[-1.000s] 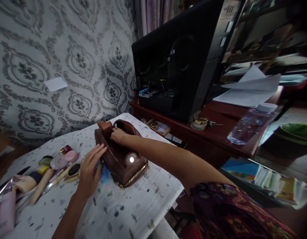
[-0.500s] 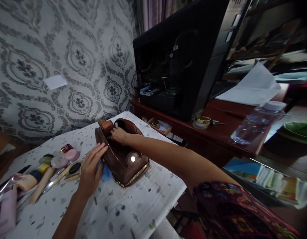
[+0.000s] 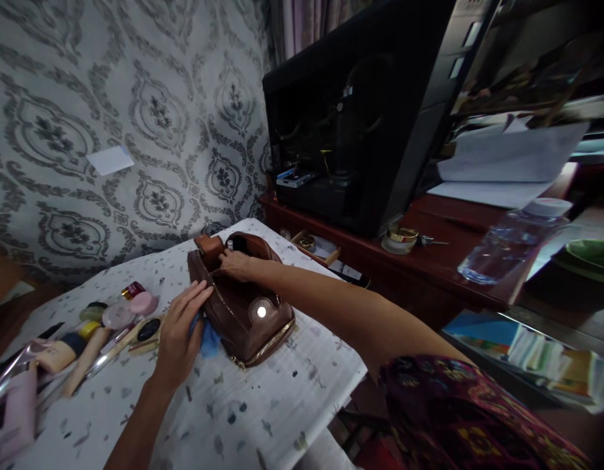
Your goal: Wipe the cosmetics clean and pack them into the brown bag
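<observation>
A brown zip-up pouch (image 3: 256, 336) lies opened on the cloth-covered table. My left hand (image 3: 179, 326) rests against its left wall, fingers stretched out and lying over the rim. My right hand (image 3: 237, 266) reaches into the far end of the pouch with its fingers bent together; their tips are hidden, so whatever they may hold does not show. Just past that hand, a small white-topped item (image 3: 230, 245) sticks up inside. A round clear case (image 3: 261, 311) with a bright glint sits at the pouch's near end. Something blue (image 3: 211, 341) lies beside the pouch, partly behind my left hand.
Several cosmetics lie to the left, among them a pink tube (image 3: 19, 411), a pink round jar (image 3: 143, 303) and a black-topped compact (image 3: 148, 331). On the right, a dark red desk (image 3: 439, 261) bears a large black cabinet-like box (image 3: 341, 150), a gold-lidded jar (image 3: 400, 239) and a clear bottle (image 3: 512, 241).
My right hand has shifted very slightly within the pouch. The left hand stays on the rim. Loose paper on the desk at right has changed shape, its raised sheet now lower and spread wider.
</observation>
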`<state>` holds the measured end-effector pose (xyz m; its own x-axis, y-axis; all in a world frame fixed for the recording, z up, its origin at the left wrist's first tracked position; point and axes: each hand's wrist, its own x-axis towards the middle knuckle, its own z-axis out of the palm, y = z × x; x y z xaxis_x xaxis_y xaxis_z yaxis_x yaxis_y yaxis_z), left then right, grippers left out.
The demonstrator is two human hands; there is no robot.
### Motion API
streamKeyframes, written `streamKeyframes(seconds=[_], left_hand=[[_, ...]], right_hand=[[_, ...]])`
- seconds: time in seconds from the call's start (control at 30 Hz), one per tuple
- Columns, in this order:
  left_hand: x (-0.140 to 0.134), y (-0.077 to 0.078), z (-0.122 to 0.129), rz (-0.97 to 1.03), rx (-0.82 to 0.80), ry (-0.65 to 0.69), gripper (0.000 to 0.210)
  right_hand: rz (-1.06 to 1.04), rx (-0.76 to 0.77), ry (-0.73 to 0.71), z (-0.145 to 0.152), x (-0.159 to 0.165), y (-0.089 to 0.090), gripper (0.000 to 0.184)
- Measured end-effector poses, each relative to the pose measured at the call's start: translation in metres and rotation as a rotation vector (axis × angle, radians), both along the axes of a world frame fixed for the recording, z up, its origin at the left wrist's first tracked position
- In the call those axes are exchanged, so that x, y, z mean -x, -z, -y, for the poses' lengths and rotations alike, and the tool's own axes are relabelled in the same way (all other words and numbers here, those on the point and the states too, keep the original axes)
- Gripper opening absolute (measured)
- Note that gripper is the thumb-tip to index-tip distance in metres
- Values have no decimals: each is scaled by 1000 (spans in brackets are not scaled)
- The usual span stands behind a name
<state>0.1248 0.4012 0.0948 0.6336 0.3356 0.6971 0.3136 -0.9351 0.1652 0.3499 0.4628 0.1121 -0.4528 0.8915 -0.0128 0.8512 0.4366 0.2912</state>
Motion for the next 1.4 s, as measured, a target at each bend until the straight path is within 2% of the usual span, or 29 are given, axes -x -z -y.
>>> streamKeyframes(seconds=[0.3,0.57,0.9,1.1,1.17,1.27,1.33,1.4], left_hand=[[0,1,0,1,2,-7,45],[0,2,0,1,-4,-13,44],[1,0,0,-16,-27,-14,49],[3,0,-1,-26,-34,-16,50],[3,1,-2,-28,-38,-19,50],[2,2,-2,-35,-35,-31,48],[2,1,-1,-33,-30,-38,47],[1,0,0,-27,-24,-39,48]], right_hand=[[-17,-6,-35,1,-2,3,50],[-61,29,12,7,3,0,68],[-166,116,99,24,10,-24,49],[-278,180,189,26,11,-55,22],[-335,137,216,33,9,-68,21],[-422,-1,281,55,4,-82,31],[-516,-118,319,77,0,-83,37],[-743,-260,345,102,-5,-75,34]])
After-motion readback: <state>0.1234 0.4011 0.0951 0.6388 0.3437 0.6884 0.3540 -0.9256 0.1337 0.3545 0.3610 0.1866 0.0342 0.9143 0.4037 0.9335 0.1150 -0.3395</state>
